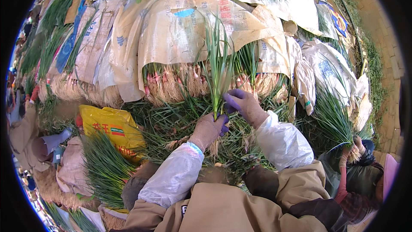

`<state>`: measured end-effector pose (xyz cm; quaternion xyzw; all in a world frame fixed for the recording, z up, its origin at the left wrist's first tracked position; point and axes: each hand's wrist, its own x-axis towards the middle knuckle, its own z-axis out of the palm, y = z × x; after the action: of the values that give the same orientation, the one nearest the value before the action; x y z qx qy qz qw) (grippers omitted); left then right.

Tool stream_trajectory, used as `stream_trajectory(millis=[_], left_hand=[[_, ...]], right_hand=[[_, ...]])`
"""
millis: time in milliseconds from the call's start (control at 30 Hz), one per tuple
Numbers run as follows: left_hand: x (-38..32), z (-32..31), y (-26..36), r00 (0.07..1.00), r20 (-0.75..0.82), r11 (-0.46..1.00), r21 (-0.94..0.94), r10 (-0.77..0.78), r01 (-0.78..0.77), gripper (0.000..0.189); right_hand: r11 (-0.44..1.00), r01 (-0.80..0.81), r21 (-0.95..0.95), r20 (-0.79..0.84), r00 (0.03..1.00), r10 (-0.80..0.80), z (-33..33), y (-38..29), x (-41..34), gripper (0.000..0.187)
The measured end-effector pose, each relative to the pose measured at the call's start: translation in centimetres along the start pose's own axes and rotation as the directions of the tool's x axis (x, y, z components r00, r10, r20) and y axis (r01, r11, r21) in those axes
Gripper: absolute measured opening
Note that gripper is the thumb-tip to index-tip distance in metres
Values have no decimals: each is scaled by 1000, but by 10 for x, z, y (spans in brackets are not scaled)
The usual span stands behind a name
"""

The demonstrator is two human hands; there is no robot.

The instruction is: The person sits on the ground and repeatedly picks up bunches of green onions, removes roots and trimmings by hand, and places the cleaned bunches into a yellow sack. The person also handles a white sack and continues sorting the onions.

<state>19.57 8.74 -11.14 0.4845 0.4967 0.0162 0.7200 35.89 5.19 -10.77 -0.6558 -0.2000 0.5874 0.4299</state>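
Observation:
My left hand [210, 129], in a purple-fingered work glove, is closed around the lower stalks of a small bunch of green onions [216, 87]. The leaves point away from me and the pale roots hang below the fist. Just to the right of the stalks is my right hand [243, 104], gloved alike, its fingers bent at the bunch's edge; whether they pinch a stalk cannot be told. Clear plastic sleeves cover both forearms. Beyond the hands, a row of rooted onion bunches [175, 83] lies under a woven plastic sack [193, 35].
Loose leaves and trimmings [161, 119] cover the ground before me. A yellow bag [112, 125] and a large onion bunch [106, 167] lie at the left. At the right, a co-worker's hands [351, 149] hold another bunch. Further sack-covered bunches stand on both sides.

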Motion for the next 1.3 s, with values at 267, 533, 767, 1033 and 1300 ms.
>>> stream_trajectory(millis=[267,533,767,1033,1300], left_hand=[[11,-8,-12,965,228,951,-244,-132,188,30],[14,4,-8,973,192,938,-295,-127,181,32],[4,5,-1,986,137,994,-35,-99,105,25],[3,-6,-2,930,337,830,-470,-145,300,24],[3,-49,6,997,50,905,-417,-65,80,30]], right_hand=[[994,-56,95,-37,998,60,16,-3,-4,24],[968,-51,245,-119,990,82,9,-4,-17,26],[972,-20,233,-14,1000,24,14,1,1,36],[959,-14,284,46,999,1,20,-6,-27,14],[931,338,135,-305,908,-285,-31,-51,-53,19]])
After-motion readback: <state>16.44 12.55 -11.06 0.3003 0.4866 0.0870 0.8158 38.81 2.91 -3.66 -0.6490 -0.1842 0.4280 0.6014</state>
